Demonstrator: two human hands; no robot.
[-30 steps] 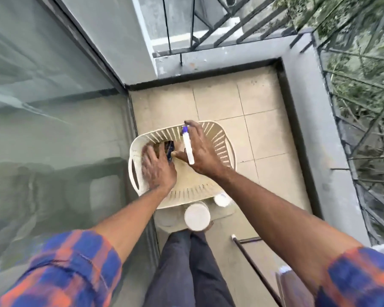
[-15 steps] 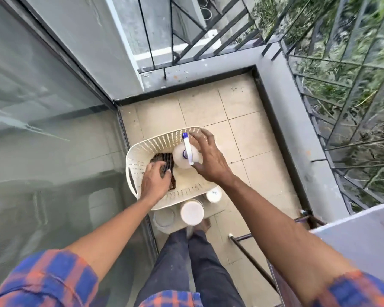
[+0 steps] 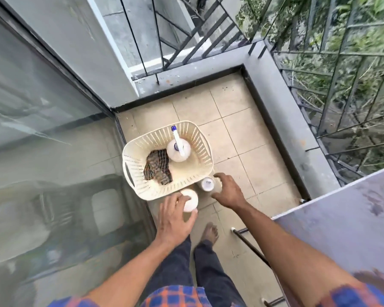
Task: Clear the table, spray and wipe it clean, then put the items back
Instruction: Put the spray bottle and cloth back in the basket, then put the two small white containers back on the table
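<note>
A cream slatted basket (image 3: 140, 160) stands on the tiled floor. Inside it are a white spray bottle (image 3: 178, 151) with a blue-tipped nozzle and a dark striped cloth (image 3: 157, 167). Just in front of the basket is a large white round container (image 3: 190, 201); my left hand (image 3: 175, 220) grips it from above, fingers over its lid and thumb under its near edge. To its right a small white jar (image 3: 207, 183) stands on the floor. My right hand (image 3: 228, 191) is cupped at its right side, fingers apart, holding nothing. The table's grey-purple top (image 3: 346, 227) shows at the right.
A glass sliding door (image 3: 49, 165) runs along the left. A grey parapet (image 3: 297, 129) with black railings closes the balcony at the back and right. The table's black leg (image 3: 251, 247) slants down beside my bare foot (image 3: 210, 232).
Both hands have come out of the basket, leaving the cloth and the spray bottle in it. My left hand has taken hold of the white container and my right has reached the small jar.
</note>
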